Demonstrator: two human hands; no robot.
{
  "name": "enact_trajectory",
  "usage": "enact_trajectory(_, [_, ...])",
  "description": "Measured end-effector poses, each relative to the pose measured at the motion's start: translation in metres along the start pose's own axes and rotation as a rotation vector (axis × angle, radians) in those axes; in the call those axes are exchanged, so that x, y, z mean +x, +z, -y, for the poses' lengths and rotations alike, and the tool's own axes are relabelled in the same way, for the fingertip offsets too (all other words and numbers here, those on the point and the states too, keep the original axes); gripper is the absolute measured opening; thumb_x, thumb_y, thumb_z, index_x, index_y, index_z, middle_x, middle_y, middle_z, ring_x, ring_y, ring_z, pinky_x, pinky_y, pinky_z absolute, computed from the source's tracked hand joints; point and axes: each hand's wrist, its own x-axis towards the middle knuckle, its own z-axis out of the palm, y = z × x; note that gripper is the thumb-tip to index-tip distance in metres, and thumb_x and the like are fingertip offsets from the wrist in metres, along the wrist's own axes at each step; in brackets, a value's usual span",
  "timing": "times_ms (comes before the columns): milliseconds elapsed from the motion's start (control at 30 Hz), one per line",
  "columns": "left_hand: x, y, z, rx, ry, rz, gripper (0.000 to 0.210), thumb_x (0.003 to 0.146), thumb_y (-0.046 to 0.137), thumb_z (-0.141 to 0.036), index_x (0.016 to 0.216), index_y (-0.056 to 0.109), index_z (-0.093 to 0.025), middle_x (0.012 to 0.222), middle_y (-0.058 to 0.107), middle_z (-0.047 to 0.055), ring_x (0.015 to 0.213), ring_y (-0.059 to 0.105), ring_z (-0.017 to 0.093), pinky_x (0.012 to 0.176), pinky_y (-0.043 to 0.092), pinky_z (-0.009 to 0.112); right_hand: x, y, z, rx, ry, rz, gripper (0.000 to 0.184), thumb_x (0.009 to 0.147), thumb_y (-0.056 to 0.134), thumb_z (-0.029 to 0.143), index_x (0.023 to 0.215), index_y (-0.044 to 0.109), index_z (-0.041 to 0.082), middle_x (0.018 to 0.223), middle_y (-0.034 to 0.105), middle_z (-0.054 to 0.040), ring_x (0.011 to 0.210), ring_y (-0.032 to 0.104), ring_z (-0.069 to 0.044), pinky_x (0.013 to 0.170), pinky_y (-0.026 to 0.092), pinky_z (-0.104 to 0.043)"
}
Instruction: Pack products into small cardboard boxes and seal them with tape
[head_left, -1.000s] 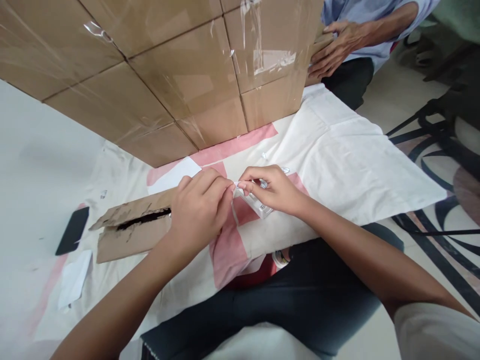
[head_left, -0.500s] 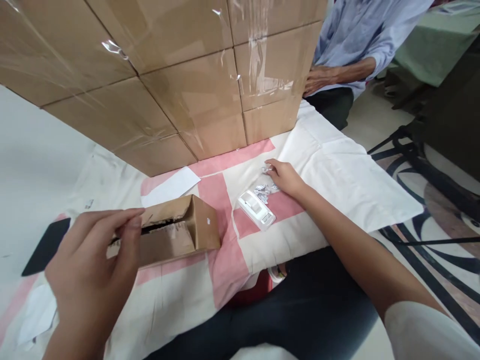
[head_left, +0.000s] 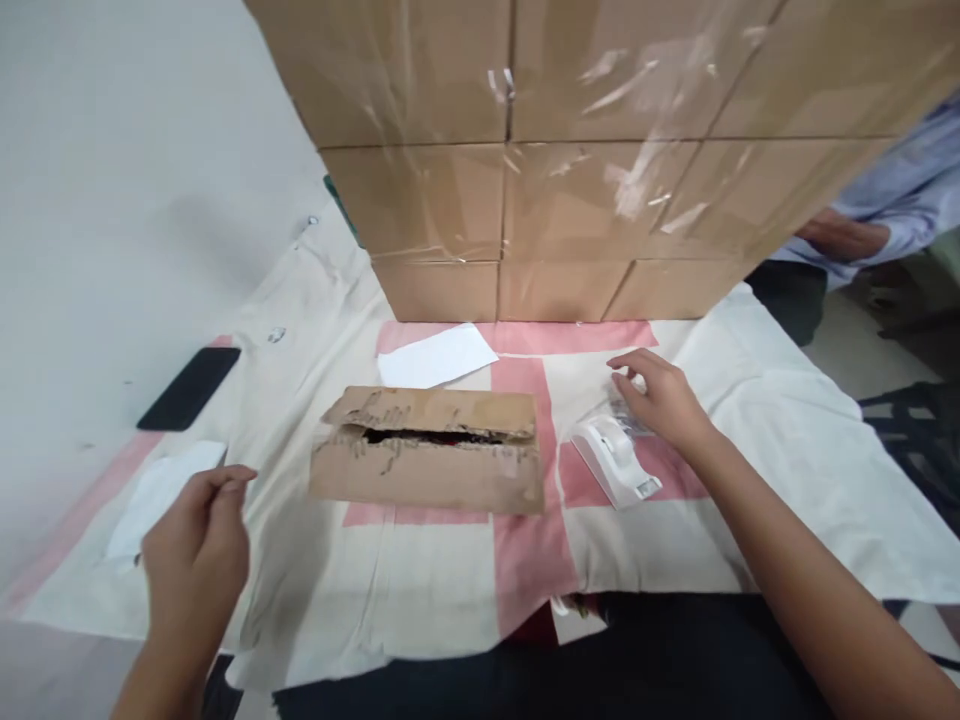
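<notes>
My left hand (head_left: 199, 540) is raised at the lower left, beside a white paper (head_left: 169, 490), with thumb and forefinger pressed together. Whatever is in that pinch, if anything, cannot be made out. On the right, my right hand (head_left: 660, 395) hovers over crumpled clear plastic bits (head_left: 626, 405), its thumb and fingers apart. Just below it a white tape dispenser (head_left: 615, 460) lies on the cloth. Between my hands is a brown cardboard box (head_left: 427, 480), its torn top flaps leaving a dark slit.
A tall stack of taped cartons (head_left: 577, 200) rises at the back. Before it lies a white sheet of paper (head_left: 439, 355). A black phone (head_left: 189, 388) rests on the left by the wall. Another person's hand (head_left: 844, 235) shows at the right edge. A pink-and-white cloth (head_left: 420, 590) covers the table.
The view has swung left, bringing the phone and wall further in. My right fingers have parted from a clear plastic bit. My left hand is now away from the box, still pinched.
</notes>
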Motion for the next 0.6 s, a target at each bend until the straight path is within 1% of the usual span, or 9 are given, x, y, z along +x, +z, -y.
enact_trajectory(100, [0.005, 0.032, 0.014, -0.117, -0.042, 0.169, 0.014, 0.095, 0.049, -0.036, 0.101, 0.061, -0.03, 0.084, 0.07, -0.004, 0.081, 0.068, 0.026, 0.071, 0.052, 0.037, 0.051, 0.031, 0.05, -0.057, -0.328, 0.188, 0.031, 0.094, 0.062, 0.03, 0.122, 0.07, 0.021, 0.126, 0.071, -0.015, 0.12, 0.064, -0.033, 0.104, 0.052, -0.052])
enact_trajectory(167, [0.006, 0.052, 0.022, -0.151, 0.011, 0.255, 0.018, 0.095, 0.049, -0.036, 0.101, 0.063, -0.027, 0.094, 0.074, 0.001, 0.088, 0.07, 0.028, 0.077, 0.052, 0.038, 0.084, 0.065, 0.08, -0.155, -0.494, 0.351, 0.052, 0.088, 0.074, 0.031, 0.137, 0.062, 0.018, 0.147, 0.06, -0.0191, 0.137, 0.054, -0.038, 0.112, 0.045, -0.055])
enact_trajectory(233, [0.006, 0.064, 0.03, -0.162, 0.026, 0.289, 0.023, 0.095, 0.048, -0.039, 0.101, 0.065, -0.024, 0.098, 0.076, 0.004, 0.091, 0.071, 0.028, 0.079, 0.052, 0.038, 0.109, 0.1, 0.1, -0.224, -0.556, 0.464, 0.068, 0.084, 0.08, 0.03, 0.146, 0.055, 0.014, 0.159, 0.046, -0.0239, 0.145, 0.046, -0.042, 0.114, 0.041, -0.058])
enact_trajectory(267, [0.005, 0.068, 0.034, -0.18, 0.022, 0.291, 0.026, 0.096, 0.048, -0.041, 0.1, 0.066, -0.024, 0.098, 0.076, 0.004, 0.091, 0.071, 0.028, 0.08, 0.053, 0.037, 0.119, 0.115, 0.106, -0.212, -0.546, 0.502, 0.065, 0.086, 0.078, 0.028, 0.145, 0.055, 0.014, 0.158, 0.047, -0.0248, 0.144, 0.047, -0.041, 0.114, 0.041, -0.057])
enact_trajectory(333, [0.004, 0.07, 0.041, -0.242, 0.0, 0.286, 0.03, 0.098, 0.047, -0.046, 0.1, 0.067, -0.023, 0.1, 0.076, 0.005, 0.094, 0.071, 0.026, 0.085, 0.054, 0.036, 0.132, 0.134, 0.112, -0.125, -0.462, 0.529, 0.042, 0.092, 0.067, 0.018, 0.134, 0.063, 0.014, 0.145, 0.061, -0.0231, 0.135, 0.057, -0.035, 0.111, 0.043, -0.052])
enact_trajectory(400, [0.004, 0.07, 0.044, -0.301, -0.036, 0.271, 0.032, 0.099, 0.048, -0.049, 0.101, 0.067, -0.024, 0.104, 0.077, 0.004, 0.098, 0.071, 0.025, 0.088, 0.055, 0.034, 0.14, 0.139, 0.113, -0.036, -0.352, 0.502, 0.026, 0.092, 0.058, 0.009, 0.115, 0.07, 0.015, 0.121, 0.075, -0.0185, 0.117, 0.068, -0.03, 0.104, 0.048, -0.046])
enact_trajectory(467, [0.003, 0.069, 0.046, -0.341, -0.065, 0.256, 0.032, 0.099, 0.048, -0.051, 0.102, 0.068, -0.025, 0.106, 0.077, 0.003, 0.1, 0.071, 0.025, 0.089, 0.056, 0.034, 0.144, 0.131, 0.11, 0.005, -0.263, 0.434, 0.022, 0.092, 0.055, 0.009, 0.106, 0.071, 0.017, 0.108, 0.078, -0.0151, 0.102, 0.072, -0.029, 0.095, 0.051, -0.043])
enact_trajectory(533, [0.001, 0.069, 0.05, -0.354, -0.094, 0.24, 0.032, 0.099, 0.049, -0.052, 0.103, 0.068, -0.026, 0.107, 0.077, 0.003, 0.1, 0.072, 0.026, 0.09, 0.057, 0.036, 0.144, 0.112, 0.102, 0.038, -0.182, 0.342, 0.019, 0.097, 0.051, 0.02, 0.106, 0.068, 0.018, 0.102, 0.078, -0.0125, 0.093, 0.072, -0.027, 0.086, 0.052, -0.039])
enact_trajectory(600, [-0.001, 0.068, 0.056, -0.338, -0.1, 0.23, 0.031, 0.099, 0.05, -0.052, 0.104, 0.068, -0.027, 0.108, 0.078, 0.003, 0.1, 0.073, 0.027, 0.09, 0.058, 0.039, 0.135, 0.086, 0.086, 0.113, -0.025, 0.208, 0.029, 0.103, 0.045, 0.038, 0.099, 0.066, 0.019, 0.087, 0.076, -0.0091, 0.079, 0.07, -0.024, 0.075, 0.052, -0.035])
